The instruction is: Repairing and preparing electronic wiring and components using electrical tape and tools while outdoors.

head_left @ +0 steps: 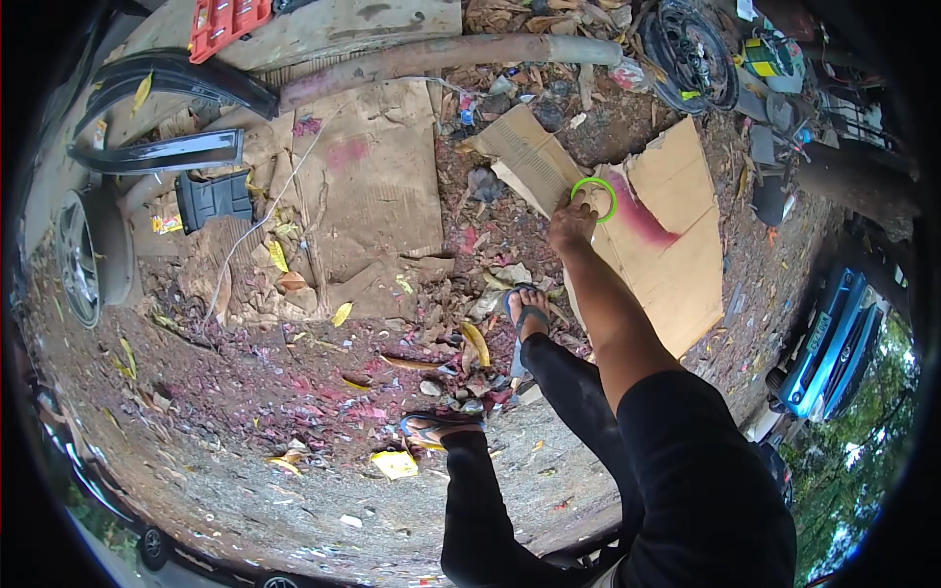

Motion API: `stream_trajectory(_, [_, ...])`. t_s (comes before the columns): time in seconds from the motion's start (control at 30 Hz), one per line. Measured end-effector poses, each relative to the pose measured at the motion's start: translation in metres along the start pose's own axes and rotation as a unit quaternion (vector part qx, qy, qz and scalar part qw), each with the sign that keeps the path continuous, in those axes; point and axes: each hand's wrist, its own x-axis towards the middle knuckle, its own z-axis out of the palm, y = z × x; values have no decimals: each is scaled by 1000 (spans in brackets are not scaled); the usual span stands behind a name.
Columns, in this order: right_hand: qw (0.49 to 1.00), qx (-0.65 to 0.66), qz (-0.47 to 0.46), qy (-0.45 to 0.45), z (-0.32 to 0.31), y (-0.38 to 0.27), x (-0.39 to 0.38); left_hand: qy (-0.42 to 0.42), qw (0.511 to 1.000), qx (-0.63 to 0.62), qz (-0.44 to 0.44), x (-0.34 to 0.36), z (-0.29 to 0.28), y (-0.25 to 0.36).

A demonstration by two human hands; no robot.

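Observation:
My right hand (573,218) reaches forward with its fingers closed on a thin bright green ring (613,201). It is over a large torn cardboard sheet (667,284) with a magenta paint streak, at the right of centre. A folded cardboard flap (529,147) lies just left of the hand. My left hand is not in view. My sandalled feet stand on leaf-littered, pink-stained ground below the ring.
A second cardboard sheet (372,186) lies left. Around it are a wheel rim (83,260), black panels (167,147), a long pipe (412,61) and a red plastic case (221,24). A black wheel (686,59) and a blue car (823,333) are at the right.

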Motion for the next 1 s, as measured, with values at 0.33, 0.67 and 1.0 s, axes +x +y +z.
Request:
stream_trajectory(0.33, [956,284,68,18,-2,256,-126,-30,988,143,53,-77,-55,3])
stream_trajectory(0.67, [907,390,-30,158,-202,388,-234,-29,973,223,54,-240,-67,-87])
stream_trajectory(1.0, [877,350,-216,249,-603,298,-328,59,977,-92,185,-311,-123,-39])
